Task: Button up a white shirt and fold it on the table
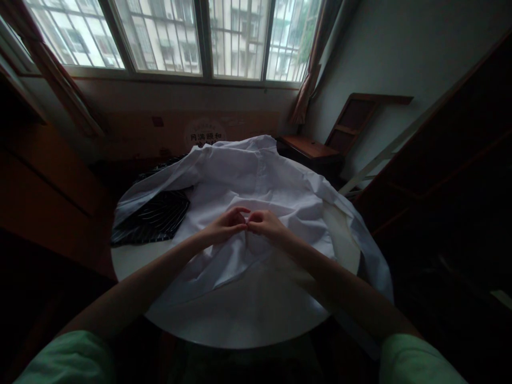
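A white long-sleeved shirt [232,173] lies spread over a round white table, its collar at the far side. One sleeve reaches to the left, and the other hangs over the table's right edge. Above the middle of the shirt, my left hand [227,225] pinches the shirt's cloth between thumb and fingers. Right against it, my right hand [266,223] pinches the same spot, thumb and forefinger closed. The cloth is lifted into folds below my fingertips. Whether a button sits between them is too small to make out.
The round table [248,320] shows its bare top along the near edge. Dark striped cloth [160,216] lies at the left, partly under the sleeve. Behind stand a printed cardboard panel [160,130], a barred window [164,37] and a wooden chair [312,146].
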The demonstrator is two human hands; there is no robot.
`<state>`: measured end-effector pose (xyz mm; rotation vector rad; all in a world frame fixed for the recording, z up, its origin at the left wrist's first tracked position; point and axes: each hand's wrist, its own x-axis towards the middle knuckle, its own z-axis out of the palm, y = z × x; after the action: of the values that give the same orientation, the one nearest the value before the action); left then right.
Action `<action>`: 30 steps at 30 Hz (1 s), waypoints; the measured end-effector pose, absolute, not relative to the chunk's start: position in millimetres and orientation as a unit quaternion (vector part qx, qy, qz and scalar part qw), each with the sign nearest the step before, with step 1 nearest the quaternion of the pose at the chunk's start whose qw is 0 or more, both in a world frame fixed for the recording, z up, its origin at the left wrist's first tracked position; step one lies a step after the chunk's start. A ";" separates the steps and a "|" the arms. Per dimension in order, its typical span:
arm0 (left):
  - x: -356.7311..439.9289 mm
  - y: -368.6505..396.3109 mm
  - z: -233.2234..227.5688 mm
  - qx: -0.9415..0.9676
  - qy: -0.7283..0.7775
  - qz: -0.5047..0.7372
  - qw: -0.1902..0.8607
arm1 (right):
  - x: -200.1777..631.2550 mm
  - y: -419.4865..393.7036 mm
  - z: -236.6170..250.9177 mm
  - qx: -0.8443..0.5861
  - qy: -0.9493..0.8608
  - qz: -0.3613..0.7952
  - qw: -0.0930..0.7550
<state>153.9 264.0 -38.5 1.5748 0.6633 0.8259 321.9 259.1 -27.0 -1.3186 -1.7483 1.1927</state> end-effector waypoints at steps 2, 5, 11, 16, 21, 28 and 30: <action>153.7 263.7 -37.3 0.686 0.268 0.354 0.576 | 324.1 260.7 -23.4 -0.497 -0.667 0.456 0.315; 149.8 265.1 -30.1 0.708 0.274 0.352 0.548 | 333.2 265.2 -12.3 -0.475 -0.645 0.517 0.302; 140.9 267.0 -14.7 0.785 0.347 0.305 0.412 | 348.9 269.6 -1.0 -0.427 -0.604 0.611 0.282; 147.4 260.8 -17.7 0.810 0.390 0.301 0.318 | 341.0 267.4 -10.1 -0.410 -0.567 0.646 0.306; 159.3 255.6 -31.0 0.814 0.389 0.336 0.270 | 327.3 265.9 -21.6 -0.462 -0.621 0.553 0.310; 162.2 254.1 -40.5 0.790 0.420 0.359 0.264 | 325.1 259.8 -19.8 -0.496 -0.702 0.405 0.310; 161.2 253.3 -39.2 0.783 0.430 0.372 0.254 | 328.8 260.0 -15.6 -0.495 -0.704 0.417 0.291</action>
<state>161.2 253.3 -39.2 2.1266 1.1678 1.0112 328.8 260.0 -15.6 -1.3206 -1.8776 1.1121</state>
